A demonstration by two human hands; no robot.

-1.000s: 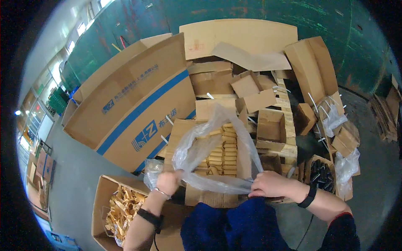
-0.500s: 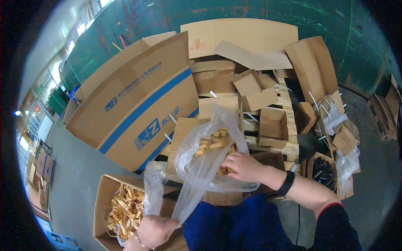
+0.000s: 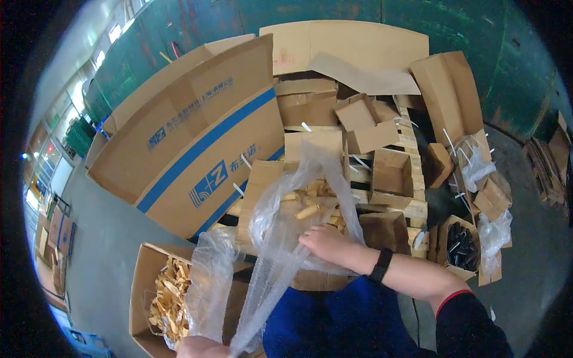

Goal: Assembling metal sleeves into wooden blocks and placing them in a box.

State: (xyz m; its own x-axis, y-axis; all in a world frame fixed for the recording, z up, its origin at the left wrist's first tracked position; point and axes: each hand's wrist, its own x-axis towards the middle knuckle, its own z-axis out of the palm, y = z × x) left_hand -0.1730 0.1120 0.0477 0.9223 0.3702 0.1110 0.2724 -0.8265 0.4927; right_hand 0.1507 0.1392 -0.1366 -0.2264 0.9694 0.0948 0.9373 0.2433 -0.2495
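Observation:
A clear plastic bag (image 3: 271, 238) lines an open cardboard box in front of me, its film pulled toward my body. Inside it lie several tan, roughly cylindrical pieces (image 3: 308, 211). My right hand (image 3: 327, 241), with a black band on its wrist, is closed on the film at the near side of the bag. At the lower edge my left hand (image 3: 203, 347) is partly cut off and closed on the bag's drawn-out edge. Beside it stands a cardboard box (image 3: 138, 292) with many yellow-tan pieces (image 3: 171, 295) and clear film over its right side.
A large carton with a blue stripe (image 3: 197, 149) rises at the left. Small cardboard boxes (image 3: 392, 176) stand on a wooden pallet (image 3: 416, 209). To the right are a box of black parts (image 3: 461, 246) and crumpled plastic (image 3: 495, 232). A green wall (image 3: 358, 12) closes the back.
My right hand has come out from among the tan pieces, toward me and left onto the film. My left hand has moved down, stretching the bag; the pieces have shifted.

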